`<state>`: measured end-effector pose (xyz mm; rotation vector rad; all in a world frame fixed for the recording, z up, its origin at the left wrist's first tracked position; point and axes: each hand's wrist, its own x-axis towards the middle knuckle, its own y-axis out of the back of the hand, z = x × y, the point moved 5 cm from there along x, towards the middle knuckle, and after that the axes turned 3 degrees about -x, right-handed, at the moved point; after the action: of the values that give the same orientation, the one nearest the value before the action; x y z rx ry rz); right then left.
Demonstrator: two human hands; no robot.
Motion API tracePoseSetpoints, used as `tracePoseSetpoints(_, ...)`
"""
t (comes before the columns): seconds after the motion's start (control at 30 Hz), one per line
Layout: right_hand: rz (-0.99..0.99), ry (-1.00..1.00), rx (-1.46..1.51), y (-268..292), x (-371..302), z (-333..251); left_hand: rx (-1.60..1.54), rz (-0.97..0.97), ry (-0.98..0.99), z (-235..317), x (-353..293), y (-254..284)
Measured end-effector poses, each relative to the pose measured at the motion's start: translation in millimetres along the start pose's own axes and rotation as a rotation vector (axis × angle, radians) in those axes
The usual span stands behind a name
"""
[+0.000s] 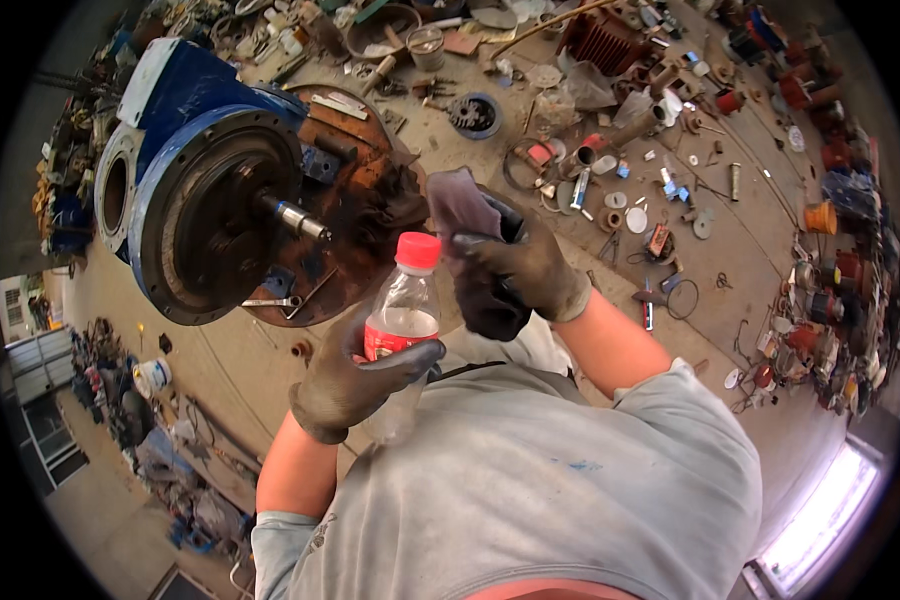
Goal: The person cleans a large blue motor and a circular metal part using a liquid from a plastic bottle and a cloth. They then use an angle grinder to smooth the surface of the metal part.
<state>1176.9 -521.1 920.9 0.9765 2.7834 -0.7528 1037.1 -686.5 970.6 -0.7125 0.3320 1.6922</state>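
Before the grey shirt [550, 470], the gloved left hand [342, 378] grips a clear bottle [410, 293], its red cap [418, 250] in place; just beyond, the gloved right hand [530, 268] clutches a dark cloth [460, 203]. Farther off, the blue housing [185, 105] shows its bare shaft [298, 220], touched by neither hand, and looks only partly assembled.

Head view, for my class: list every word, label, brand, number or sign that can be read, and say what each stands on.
None can be read clearly.
Red label on the clear plastic bottle in the left hand: pale print, partly covered, too small to read.
White bucket at the left: blue markings, too blurred to read.
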Motion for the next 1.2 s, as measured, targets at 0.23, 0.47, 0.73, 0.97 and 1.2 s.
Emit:
tracePoseSetpoints(0.23, -0.236, -0.159, -0.03, 58, 60, 11, -0.636, 0.012, 0.291, 16, 44, -27)
tracePoseSetpoints(0.47, -0.273, -0.292, 0.032, 65, 91, 37, -0.601, 0.162, 0.35, 20, 70, -30)
tracePoseSetpoints(0.73, -0.34, -0.28, 0.011, 63, 107, 44, -0.719, 0.117, 0.315, 10, 73, -23)
tracePoseSetpoints(0.97, -0.315, -0.37, 0.051, 58, 110, 42, -0.656, 0.15, 0.22, 19, 68, -28)
tracePoseSetpoints(1.2, -0.402, -0.356, -0.056, 41, 105, 38, -0.694, 0.178, 0.211, 6, 52, -30)
